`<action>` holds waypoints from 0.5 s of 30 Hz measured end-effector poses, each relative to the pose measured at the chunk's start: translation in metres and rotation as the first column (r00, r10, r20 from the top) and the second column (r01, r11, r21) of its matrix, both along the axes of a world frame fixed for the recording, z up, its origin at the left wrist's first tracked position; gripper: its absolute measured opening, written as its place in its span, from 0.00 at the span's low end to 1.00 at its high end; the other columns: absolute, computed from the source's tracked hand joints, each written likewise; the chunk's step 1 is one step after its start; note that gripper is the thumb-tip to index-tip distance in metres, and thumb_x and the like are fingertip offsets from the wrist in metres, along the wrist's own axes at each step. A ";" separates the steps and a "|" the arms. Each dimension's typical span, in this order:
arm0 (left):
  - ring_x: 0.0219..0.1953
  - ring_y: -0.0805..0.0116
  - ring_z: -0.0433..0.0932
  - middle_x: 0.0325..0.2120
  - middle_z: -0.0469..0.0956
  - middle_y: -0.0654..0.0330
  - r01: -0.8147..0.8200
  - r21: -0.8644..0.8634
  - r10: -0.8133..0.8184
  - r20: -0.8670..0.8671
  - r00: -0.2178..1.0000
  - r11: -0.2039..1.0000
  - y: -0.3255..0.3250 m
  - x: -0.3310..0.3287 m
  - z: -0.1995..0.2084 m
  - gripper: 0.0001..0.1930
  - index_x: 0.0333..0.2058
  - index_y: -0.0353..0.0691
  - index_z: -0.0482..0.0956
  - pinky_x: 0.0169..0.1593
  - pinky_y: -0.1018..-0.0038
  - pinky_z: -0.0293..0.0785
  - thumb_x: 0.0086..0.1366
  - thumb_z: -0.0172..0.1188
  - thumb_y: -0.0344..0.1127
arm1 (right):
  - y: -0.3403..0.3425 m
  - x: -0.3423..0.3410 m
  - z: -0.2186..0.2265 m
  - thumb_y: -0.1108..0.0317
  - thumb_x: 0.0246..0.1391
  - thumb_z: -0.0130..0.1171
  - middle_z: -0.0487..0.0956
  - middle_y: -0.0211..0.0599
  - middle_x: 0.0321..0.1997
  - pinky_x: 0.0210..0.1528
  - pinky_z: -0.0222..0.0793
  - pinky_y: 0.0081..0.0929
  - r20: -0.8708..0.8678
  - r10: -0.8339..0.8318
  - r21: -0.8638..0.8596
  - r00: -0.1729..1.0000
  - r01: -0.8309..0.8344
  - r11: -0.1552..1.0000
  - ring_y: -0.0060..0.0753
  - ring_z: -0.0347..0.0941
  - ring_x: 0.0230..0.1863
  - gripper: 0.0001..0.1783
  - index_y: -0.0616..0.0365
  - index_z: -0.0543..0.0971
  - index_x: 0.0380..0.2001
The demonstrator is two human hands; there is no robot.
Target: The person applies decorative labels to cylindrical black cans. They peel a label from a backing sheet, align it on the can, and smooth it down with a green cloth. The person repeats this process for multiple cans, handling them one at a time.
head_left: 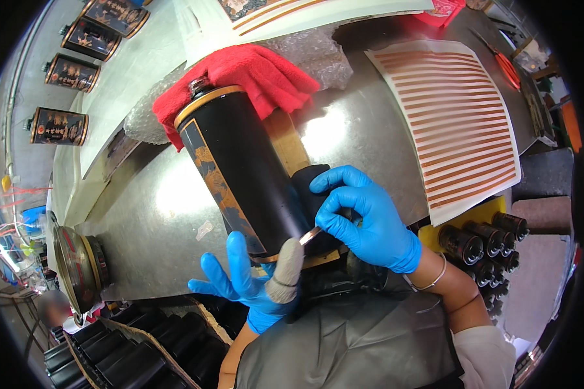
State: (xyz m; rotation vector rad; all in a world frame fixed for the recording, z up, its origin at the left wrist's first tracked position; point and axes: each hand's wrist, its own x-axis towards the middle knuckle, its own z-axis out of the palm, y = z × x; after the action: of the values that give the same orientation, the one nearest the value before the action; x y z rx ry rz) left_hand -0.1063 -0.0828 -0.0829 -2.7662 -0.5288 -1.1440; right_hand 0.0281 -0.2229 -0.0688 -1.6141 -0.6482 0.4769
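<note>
The left hand (266, 299) has its fingers widely spread, its wrapped thumb at the near end of the black bottle (246, 168). There, the right hand (376, 223) pinches a thin copper strip (310, 236). Beyond lies a red cloth (266, 74), beside the bottle's neck.

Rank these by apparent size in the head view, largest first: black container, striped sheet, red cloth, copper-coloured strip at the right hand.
1. Striped sheet
2. Black container
3. Red cloth, partly hidden
4. Copper-coloured strip

Nearness may flatter the container.
</note>
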 end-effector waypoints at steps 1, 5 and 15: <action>0.65 0.55 0.53 0.52 0.71 0.65 -0.008 -0.007 0.008 -0.008 1.000 1.000 -0.006 0.007 0.002 0.34 0.53 0.45 0.64 0.65 0.43 0.23 0.52 0.67 0.51 | 0.000 0.000 -0.002 0.64 0.47 0.63 0.73 0.38 0.42 0.44 0.68 0.30 -0.052 0.000 0.020 0.999 0.001 1.000 0.38 0.70 0.45 0.08 0.57 0.78 0.25; 0.63 0.57 0.58 0.57 0.65 0.59 0.038 0.052 -0.034 -0.077 0.996 0.998 -0.016 0.025 0.024 0.45 0.59 0.39 0.58 0.66 0.51 0.35 0.47 0.70 0.51 | -0.003 0.000 0.004 0.62 0.48 0.63 0.73 0.39 0.43 0.44 0.68 0.31 -0.226 0.046 0.064 0.973 -0.032 0.997 0.40 0.70 0.46 0.09 0.56 0.79 0.26; 0.52 0.62 0.70 0.52 0.68 0.53 0.136 -0.978 -0.182 0.107 0.977 0.155 0.021 0.009 0.025 0.55 0.64 0.39 0.45 0.61 0.55 0.57 0.43 0.75 0.35 | 0.001 -0.005 0.019 0.64 0.41 0.67 0.73 0.38 0.43 0.47 0.67 0.32 -0.022 0.066 0.029 0.998 -0.065 0.997 0.40 0.70 0.46 0.08 0.53 0.80 0.24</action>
State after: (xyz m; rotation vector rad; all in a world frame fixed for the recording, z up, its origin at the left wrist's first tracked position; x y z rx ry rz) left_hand -0.0972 -0.0615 -0.0580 -4.0247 -1.4902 -0.8783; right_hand 0.0236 -0.2222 -0.0503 -1.5623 -0.6891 0.5313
